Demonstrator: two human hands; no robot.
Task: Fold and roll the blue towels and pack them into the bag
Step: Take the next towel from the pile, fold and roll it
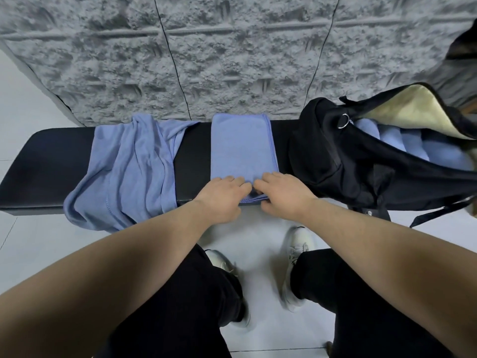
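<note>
On the black bench [46,161], the folded towel's [242,148] near end is hidden under both hands — left hand [222,195] and right hand [281,192], fingers curled, pinching its near edge. Loose towels [129,166] lie left; the bag [361,161] — cut off at right — holds rolled towels [413,143].

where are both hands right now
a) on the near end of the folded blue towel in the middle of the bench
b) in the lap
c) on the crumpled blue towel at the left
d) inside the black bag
a: the left hand and right hand both rest on the near end of the flat folded blue towel on the black padded bench, fingers curled at its edge, away from the open black fabric bag.
</note>
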